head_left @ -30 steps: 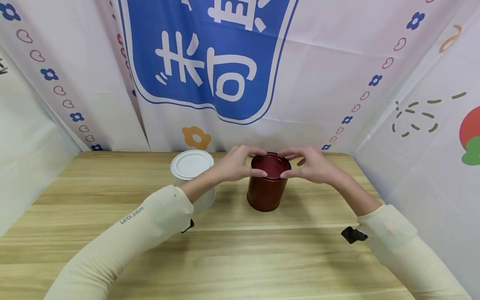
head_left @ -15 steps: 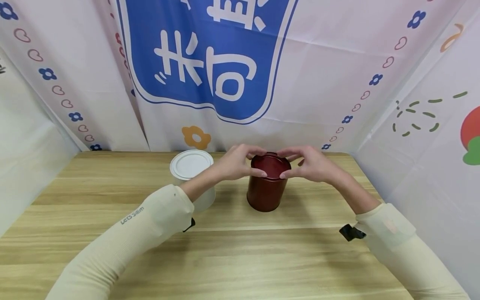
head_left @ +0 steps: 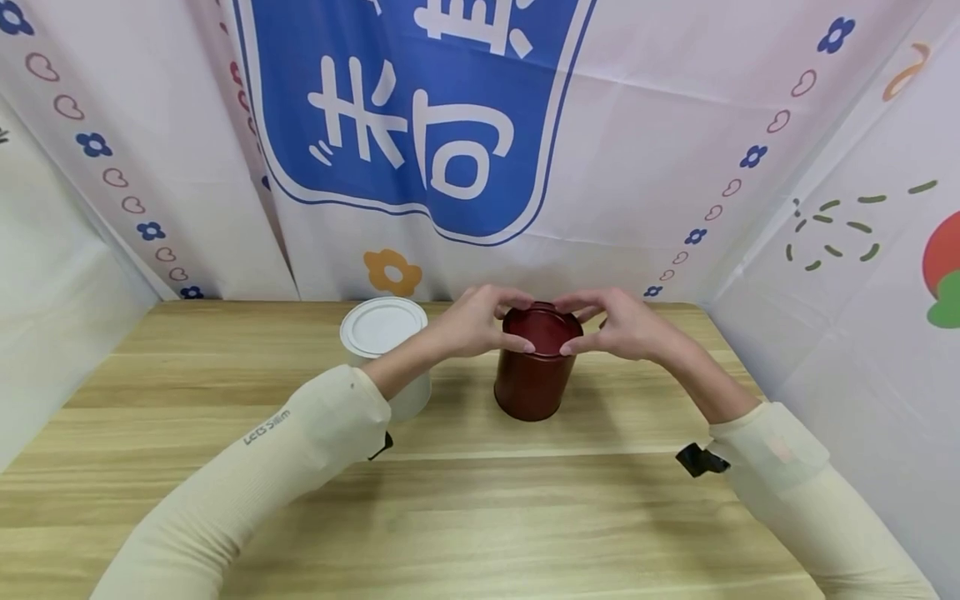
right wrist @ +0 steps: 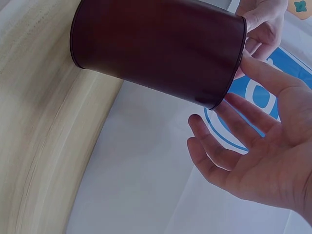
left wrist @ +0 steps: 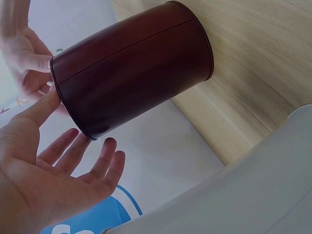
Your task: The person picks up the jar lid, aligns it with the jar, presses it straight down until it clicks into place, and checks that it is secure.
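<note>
A dark red can (head_left: 528, 387) stands upright on the wooden table. My left hand (head_left: 476, 322) holds its top rim from the left, thumb on the near side and fingers on the far side. From the right, my right hand (head_left: 628, 325) grips the same rim in the same way. Both thumbs lie near each other at the front edge. In the left wrist view the can (left wrist: 134, 68) shows a seam along its side, and some left fingers spread off its surface. The right wrist view shows the right thumb and a finger touching the can's rim (right wrist: 242, 53).
A white can (head_left: 384, 327) with a ringed top stands left of the red can, partly behind my left forearm. The wooden table (head_left: 480, 517) meets a printed cloth backdrop (head_left: 637, 167) right behind both cans. Cloth walls rise at both sides.
</note>
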The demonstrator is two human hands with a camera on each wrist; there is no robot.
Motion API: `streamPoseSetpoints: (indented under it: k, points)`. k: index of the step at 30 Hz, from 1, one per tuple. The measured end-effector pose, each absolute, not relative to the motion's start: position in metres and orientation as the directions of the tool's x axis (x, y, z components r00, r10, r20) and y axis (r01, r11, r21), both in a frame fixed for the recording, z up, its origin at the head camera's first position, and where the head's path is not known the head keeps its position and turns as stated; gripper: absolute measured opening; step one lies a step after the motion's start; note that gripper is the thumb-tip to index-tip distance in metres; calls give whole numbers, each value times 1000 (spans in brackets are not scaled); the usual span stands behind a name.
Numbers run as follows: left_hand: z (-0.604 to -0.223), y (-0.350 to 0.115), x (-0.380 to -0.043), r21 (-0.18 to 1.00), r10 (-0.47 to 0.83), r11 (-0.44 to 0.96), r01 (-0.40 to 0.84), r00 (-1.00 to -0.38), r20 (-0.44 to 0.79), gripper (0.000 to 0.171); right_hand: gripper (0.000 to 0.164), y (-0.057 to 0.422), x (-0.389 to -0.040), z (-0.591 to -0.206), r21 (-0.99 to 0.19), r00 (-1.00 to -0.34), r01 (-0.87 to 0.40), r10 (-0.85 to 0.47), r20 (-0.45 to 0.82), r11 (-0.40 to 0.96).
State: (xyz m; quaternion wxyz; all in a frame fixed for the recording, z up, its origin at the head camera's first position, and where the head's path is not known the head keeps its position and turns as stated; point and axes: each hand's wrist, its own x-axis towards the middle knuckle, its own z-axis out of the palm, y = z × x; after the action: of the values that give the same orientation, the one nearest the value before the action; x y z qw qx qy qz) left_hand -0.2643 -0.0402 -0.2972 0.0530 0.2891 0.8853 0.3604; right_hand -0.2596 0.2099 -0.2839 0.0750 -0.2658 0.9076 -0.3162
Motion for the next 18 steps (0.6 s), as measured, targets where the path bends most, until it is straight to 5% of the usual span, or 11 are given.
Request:
streamPoseSetpoints:
  k: [18]
  points:
    - [-290,-48,-258,650,560,587,482,-822,103,55,51,215,-259,-284,-665,-802,-494,-588,102,560]
